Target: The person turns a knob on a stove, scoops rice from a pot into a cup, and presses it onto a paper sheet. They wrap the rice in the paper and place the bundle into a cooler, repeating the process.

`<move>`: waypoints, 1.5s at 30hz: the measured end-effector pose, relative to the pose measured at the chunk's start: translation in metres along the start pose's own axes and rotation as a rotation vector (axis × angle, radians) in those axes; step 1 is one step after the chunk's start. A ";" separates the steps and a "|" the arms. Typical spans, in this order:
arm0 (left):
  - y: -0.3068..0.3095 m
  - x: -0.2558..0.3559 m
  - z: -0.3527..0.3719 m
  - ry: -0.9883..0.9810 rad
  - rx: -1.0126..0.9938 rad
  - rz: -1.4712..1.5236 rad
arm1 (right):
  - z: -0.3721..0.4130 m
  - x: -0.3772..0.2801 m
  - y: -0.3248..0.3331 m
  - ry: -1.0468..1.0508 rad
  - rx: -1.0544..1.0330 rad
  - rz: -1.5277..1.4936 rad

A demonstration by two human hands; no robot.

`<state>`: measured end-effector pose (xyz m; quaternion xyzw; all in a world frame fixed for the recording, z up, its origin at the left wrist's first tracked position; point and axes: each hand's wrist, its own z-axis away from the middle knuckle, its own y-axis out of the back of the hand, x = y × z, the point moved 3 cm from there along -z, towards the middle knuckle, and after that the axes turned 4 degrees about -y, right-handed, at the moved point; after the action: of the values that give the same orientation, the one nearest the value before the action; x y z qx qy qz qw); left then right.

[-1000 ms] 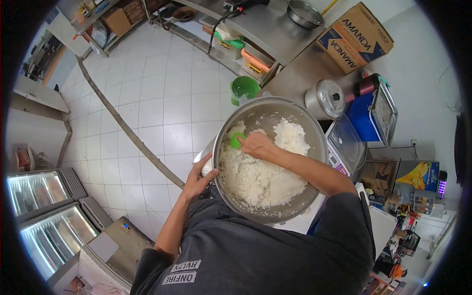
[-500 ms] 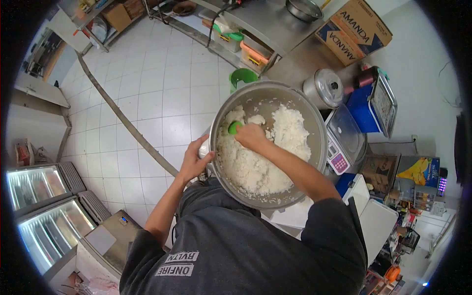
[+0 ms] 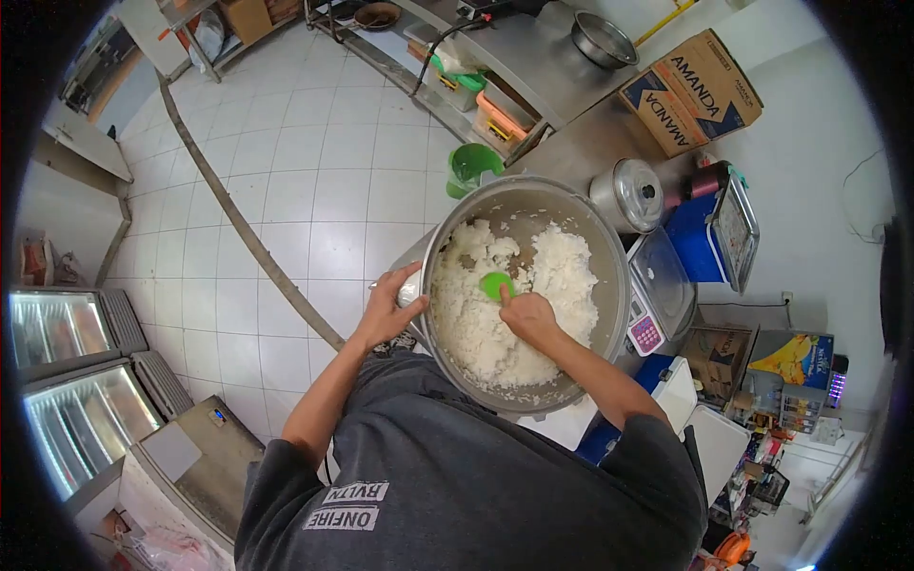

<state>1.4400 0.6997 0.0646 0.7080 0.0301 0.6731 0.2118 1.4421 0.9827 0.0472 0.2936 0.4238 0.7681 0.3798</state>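
A large metal pot (image 3: 617, 328) stands tilted toward me with a thick mass of cooked white rice (image 3: 466, 328) in it. My right hand (image 3: 531, 317) is closed on a green rice paddle (image 3: 496, 285), its blade on the rice near the middle of the pot. The paddle's handle is mostly hidden by my fingers. My left hand (image 3: 388, 305) grips the pot's left side, thumb toward the rim, over a pale shiny part whose kind I cannot make out. Bare pot bottom shows at the far side of the rice.
Right of the pot are a lidded pot (image 3: 636, 195), a digital scale (image 3: 647, 333) and a blue cooler box (image 3: 695, 228). A cardboard box (image 3: 692, 92) and a metal bowl (image 3: 605, 40) sit on the steel counter. A green bucket (image 3: 472, 167) stands on the tiled floor beyond the pot.
My right hand has drawn the green rice paddle from the pot's left side toward the middle and nearer to me. My left hand stays at the pot's side. The view has shifted slightly.
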 end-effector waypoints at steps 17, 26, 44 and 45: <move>-0.004 0.005 0.001 0.023 0.061 0.070 | 0.006 -0.012 0.014 -0.095 -0.080 -0.070; -0.006 0.007 0.003 0.081 0.024 0.102 | -0.044 0.097 0.000 -0.288 0.210 -0.301; -0.009 0.006 0.004 0.126 -0.014 0.253 | 0.047 -0.032 -0.045 -0.120 -0.126 -0.852; -0.010 0.002 0.006 0.139 -0.016 0.254 | 0.039 -0.025 -0.046 -0.032 -0.285 -0.937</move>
<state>1.4489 0.7081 0.0629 0.6559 -0.0505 0.7422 0.1282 1.5011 0.9947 0.0219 0.0278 0.3951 0.5602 0.7275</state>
